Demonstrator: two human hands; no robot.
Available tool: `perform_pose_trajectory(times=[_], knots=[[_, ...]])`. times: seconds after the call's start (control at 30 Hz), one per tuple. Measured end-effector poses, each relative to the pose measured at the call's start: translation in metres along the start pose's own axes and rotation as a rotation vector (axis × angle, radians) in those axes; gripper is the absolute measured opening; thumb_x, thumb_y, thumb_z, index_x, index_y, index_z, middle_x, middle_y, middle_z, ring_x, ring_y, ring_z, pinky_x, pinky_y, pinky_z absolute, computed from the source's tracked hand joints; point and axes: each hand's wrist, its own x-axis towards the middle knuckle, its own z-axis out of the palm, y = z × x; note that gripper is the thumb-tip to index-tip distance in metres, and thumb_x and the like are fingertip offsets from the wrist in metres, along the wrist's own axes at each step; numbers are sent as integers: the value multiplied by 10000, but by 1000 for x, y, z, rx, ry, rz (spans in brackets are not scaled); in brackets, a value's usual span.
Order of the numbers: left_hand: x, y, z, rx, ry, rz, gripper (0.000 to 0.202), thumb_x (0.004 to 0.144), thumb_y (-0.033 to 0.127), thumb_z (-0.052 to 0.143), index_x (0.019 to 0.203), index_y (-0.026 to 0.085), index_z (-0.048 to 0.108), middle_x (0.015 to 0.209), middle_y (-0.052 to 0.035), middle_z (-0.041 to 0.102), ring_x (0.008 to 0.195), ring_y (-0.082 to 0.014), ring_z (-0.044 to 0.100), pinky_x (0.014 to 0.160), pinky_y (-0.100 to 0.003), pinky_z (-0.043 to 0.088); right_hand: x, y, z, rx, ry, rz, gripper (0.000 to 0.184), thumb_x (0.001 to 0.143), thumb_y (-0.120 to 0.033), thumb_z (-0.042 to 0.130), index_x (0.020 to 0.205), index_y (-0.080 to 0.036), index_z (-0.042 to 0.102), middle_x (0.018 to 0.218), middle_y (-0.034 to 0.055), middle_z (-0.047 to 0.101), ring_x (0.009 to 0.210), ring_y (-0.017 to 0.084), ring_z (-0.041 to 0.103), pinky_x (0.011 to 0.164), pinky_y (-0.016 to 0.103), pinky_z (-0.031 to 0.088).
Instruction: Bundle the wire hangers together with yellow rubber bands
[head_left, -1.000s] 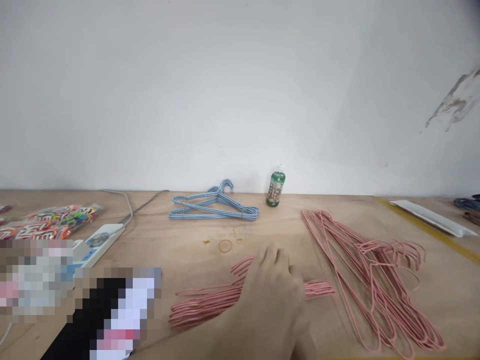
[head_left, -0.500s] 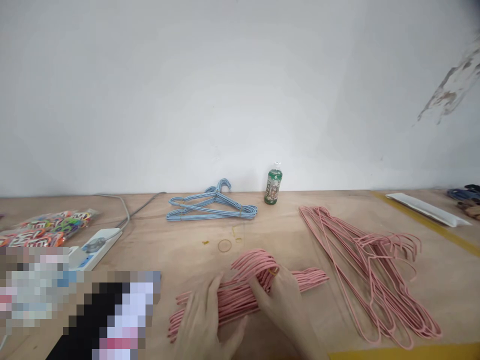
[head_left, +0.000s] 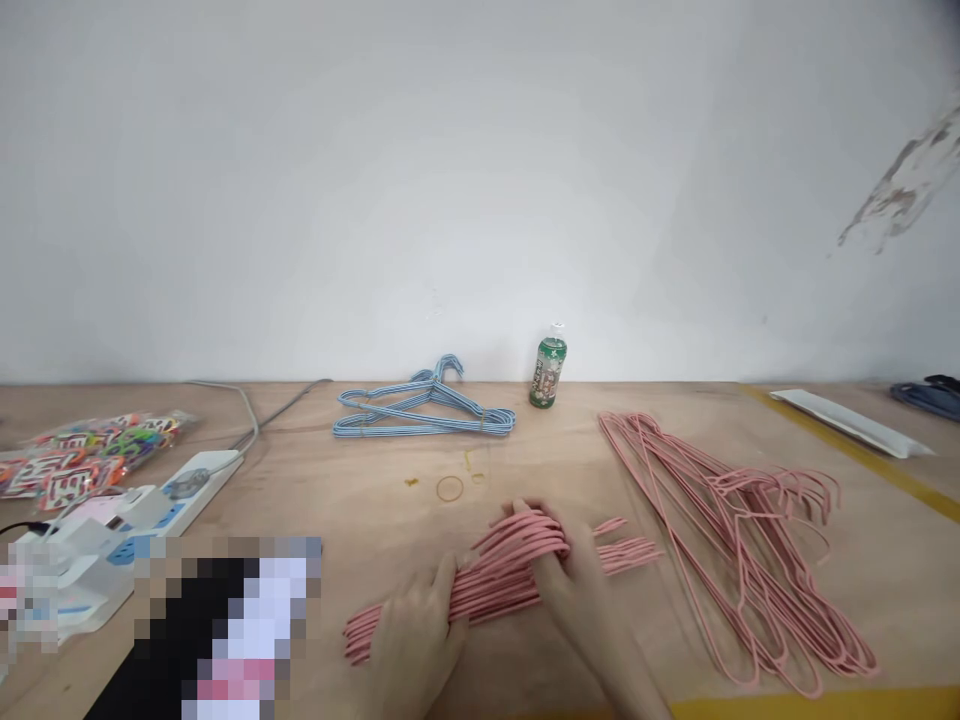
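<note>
A stack of pink clothes hangers [head_left: 499, 578] lies on the wooden table in front of me, hooks bunched on top. My left hand [head_left: 416, 625] is closed around the stack's left part, thumb on the near side. My right hand [head_left: 570, 570] grips the bunched hooks at their right, its fingertips reaching over behind them. The hangers' right ends stick out past it. Just behind the stack, a thin rubber band [head_left: 450, 488] lies flat on the table. To the right is a loose, spread pile of pink hangers [head_left: 750, 550].
Blue hangers [head_left: 424, 428], banded together, and a green-labelled bottle [head_left: 549, 370] stand near the wall. On the left are a power strip [head_left: 191, 500] with cables, bagged colourful items [head_left: 97, 455] and a blurred-out object [head_left: 217, 620]. A white flat package [head_left: 851, 422] lies far right.
My right hand has shifted its hold, with fingers now over the back of the hooks. The yellowish band seen by its thumb is out of sight. My left hand has closed more firmly on the stack.
</note>
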Motion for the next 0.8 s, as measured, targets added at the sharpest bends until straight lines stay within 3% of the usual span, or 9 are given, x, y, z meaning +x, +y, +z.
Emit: perform_pose_trajectory(times=[0.07,0.17,0.27,0.37,0.43,0.53,0.67,0.73,0.8], knots=[[1,1,0,13,-13,-38,543,765,119,412,1285,217,534,1067,-82,690,966,-269,636,765,-351,454,-1,10,13,-182,124,48,259,874,-243,390,756,-200,617,727,55,651,722,210,610,666,329,490],[2,4,-3,31,-24,-71,534,749,127,420,1256,220,560,1033,-82,700,952,-274,643,758,-353,451,-5,16,15,-433,156,2,230,857,-223,421,720,-207,605,774,70,660,820,249,602,825,426,459],[3,6,-6,25,-11,-71,515,738,131,432,1218,237,584,1047,-70,701,948,-257,643,761,-337,445,-7,9,-2,-351,10,-89,175,873,-248,497,982,-224,632,1072,68,657,1065,244,564,1005,437,378],[4,6,-9,16,-17,-68,472,739,141,436,1169,239,605,1011,-60,707,939,-250,643,755,-329,443,-5,0,-16,-86,-58,-66,318,913,-357,508,1208,-242,540,1183,62,618,1093,203,565,947,341,449],[5,6,-9,16,-29,-60,457,743,146,432,1154,239,609,988,-56,709,930,-256,644,750,-339,446,-4,-1,-16,-44,-65,-38,271,954,-362,433,1151,-230,564,1069,50,655,970,182,609,888,320,480],[5,6,-8,32,-41,-68,483,755,146,428,1205,227,585,995,-74,707,937,-270,642,751,-354,448,-6,4,-12,-270,-97,-77,238,967,-322,397,972,-213,609,959,43,674,944,199,608,969,407,426],[2,7,-7,37,-45,-65,514,763,142,440,1252,240,564,1029,-80,700,945,-254,639,761,-330,442,-13,6,-18,-462,-138,-146,209,936,-351,473,1044,-243,615,1171,55,634,1168,251,525,1091,507,284],[1,7,-8,28,-52,-62,520,760,137,436,1252,237,568,1041,-79,700,950,-253,639,768,-330,443,-14,6,-22,-385,-97,-117,268,924,-392,491,1134,-253,585,1213,59,617,1197,253,513,1058,461,355],[2,8,-10,20,-63,-73,525,759,143,435,1261,224,565,1029,-83,705,953,-261,640,772,-340,446,-12,6,-20,-278,-46,-91,255,946,-377,442,1109,-242,585,1116,58,656,1125,235,564,998,411,424]])
